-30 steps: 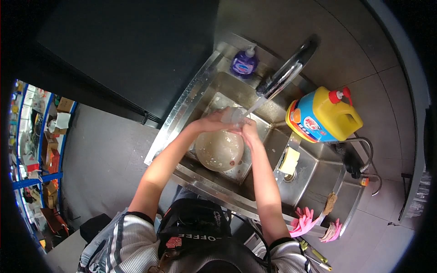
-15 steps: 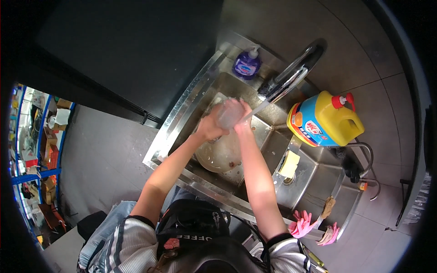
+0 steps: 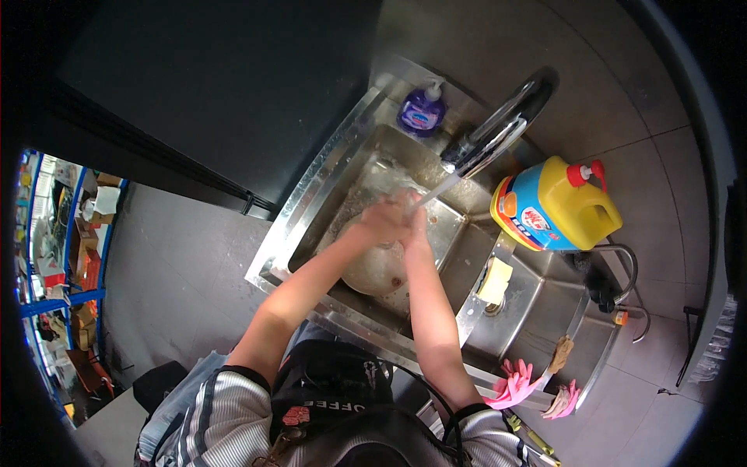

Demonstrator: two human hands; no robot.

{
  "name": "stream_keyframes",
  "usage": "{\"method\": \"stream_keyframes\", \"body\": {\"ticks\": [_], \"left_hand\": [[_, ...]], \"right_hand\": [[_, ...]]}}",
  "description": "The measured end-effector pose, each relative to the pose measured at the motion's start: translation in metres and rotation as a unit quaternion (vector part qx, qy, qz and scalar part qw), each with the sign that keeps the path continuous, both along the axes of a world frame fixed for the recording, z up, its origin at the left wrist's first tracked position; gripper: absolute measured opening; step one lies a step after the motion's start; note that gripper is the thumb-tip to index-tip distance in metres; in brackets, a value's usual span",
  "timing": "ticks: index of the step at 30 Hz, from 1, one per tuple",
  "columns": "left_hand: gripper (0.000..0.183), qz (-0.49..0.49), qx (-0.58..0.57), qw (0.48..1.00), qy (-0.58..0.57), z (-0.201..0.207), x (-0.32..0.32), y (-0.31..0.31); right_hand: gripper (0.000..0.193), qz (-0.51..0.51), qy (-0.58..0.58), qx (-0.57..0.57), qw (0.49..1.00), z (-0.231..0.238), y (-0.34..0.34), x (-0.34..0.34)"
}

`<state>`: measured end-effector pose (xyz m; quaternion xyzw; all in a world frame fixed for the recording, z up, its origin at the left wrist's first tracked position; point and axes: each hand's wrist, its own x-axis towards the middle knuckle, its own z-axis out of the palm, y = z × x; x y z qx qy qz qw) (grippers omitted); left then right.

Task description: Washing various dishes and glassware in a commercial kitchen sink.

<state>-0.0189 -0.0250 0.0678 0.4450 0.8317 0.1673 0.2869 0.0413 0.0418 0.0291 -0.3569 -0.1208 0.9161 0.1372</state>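
Note:
My left hand (image 3: 380,223) and my right hand (image 3: 417,223) are close together over the left sink basin, in the water stream (image 3: 437,189) falling from the faucet (image 3: 498,128). The left fingers reach across toward the right hand and are blurred by motion. Both hands look closed round something, but splashing water and the fingers hide what it is. Beneath them a round, pale, shallow basin (image 3: 369,274) lies in the sink, with a small reddish-brown spot near its right edge. Wet splashes cover the basin's far side.
A purple pump soap bottle (image 3: 421,111) stands at the sink's back edge. Right of the faucet is a yellow detergent jug (image 3: 556,204). A yellow sponge cloth (image 3: 495,281) lies on the divider. Pink rubber gloves (image 3: 515,383) hang at the front right edge, beside a brown brush (image 3: 559,354).
The translucent, rounded container seen between my hands is no longer visible. Both hands have come lower and nearer to me, the left one crossing toward the right.

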Motion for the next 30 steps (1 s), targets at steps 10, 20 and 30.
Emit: {"method": "stream_keyframes", "body": {"ticks": [10, 20, 30], "left_hand": [[0.031, 0.077, -0.025, 0.996, -0.047, 0.007, 0.01, 0.065], [0.063, 0.025, 0.064, 0.778, -0.624, -0.021, -0.037, 0.02], [0.069, 0.188, 0.074, 0.842, -0.501, 0.008, -0.029, 0.003]], "right_hand": [[0.065, -0.275, -0.117, -0.071, 0.952, -0.014, 0.023, 0.02], [0.061, -0.225, -0.059, 0.12, 0.965, -0.012, 0.016, 0.01], [0.063, -0.096, -0.18, 0.227, 0.952, -0.016, 0.015, -0.018]]}}
